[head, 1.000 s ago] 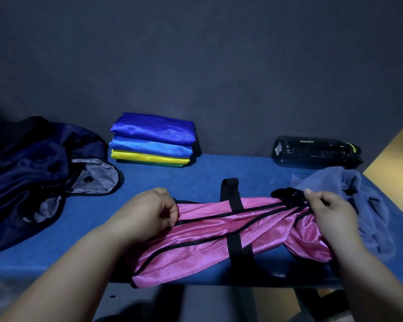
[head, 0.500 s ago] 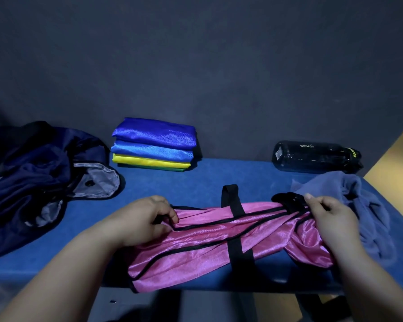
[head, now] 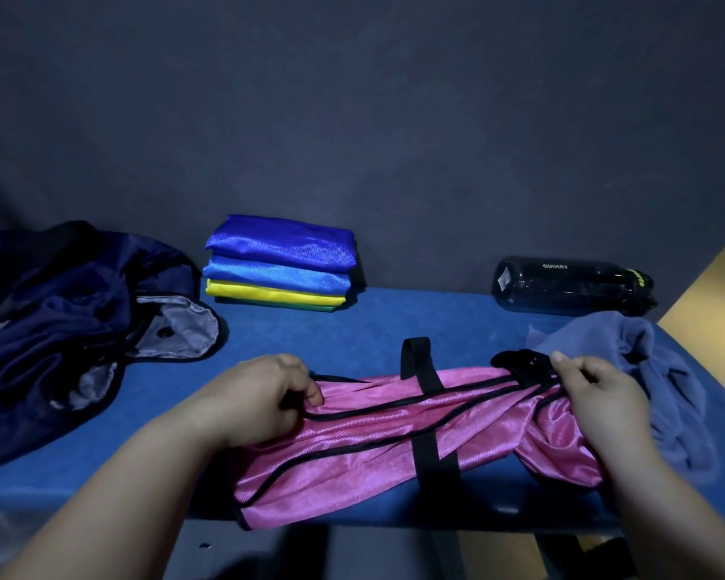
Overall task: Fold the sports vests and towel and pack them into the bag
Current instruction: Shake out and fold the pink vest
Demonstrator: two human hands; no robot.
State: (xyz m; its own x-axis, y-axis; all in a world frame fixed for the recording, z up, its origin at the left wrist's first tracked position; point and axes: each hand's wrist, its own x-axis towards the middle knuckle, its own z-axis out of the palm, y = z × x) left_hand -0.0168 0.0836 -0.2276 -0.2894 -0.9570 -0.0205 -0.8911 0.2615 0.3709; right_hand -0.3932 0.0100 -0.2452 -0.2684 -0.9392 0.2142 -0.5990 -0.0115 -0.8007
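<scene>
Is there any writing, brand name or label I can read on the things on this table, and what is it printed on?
"FUXING": white letters on the side of the dark water bottle lying at the back right; they show upside down in this view.
Yellow marking near the bottle's cap end: too small and blurred to read.
Pale diamond-shaped mark at the bottle's other end: no readable text.
The pink vest, the stack of folded vests, the towel and the bag: no text visible.

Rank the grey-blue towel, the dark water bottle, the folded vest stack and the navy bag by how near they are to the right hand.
1. Grey-blue fleece towel: beside the right hand, on its right.
2. Dark plastic water bottle: behind, lying against the wall.
3. Stack of folded shiny vests: back left.
4. Navy fabric bag: far left.
</scene>
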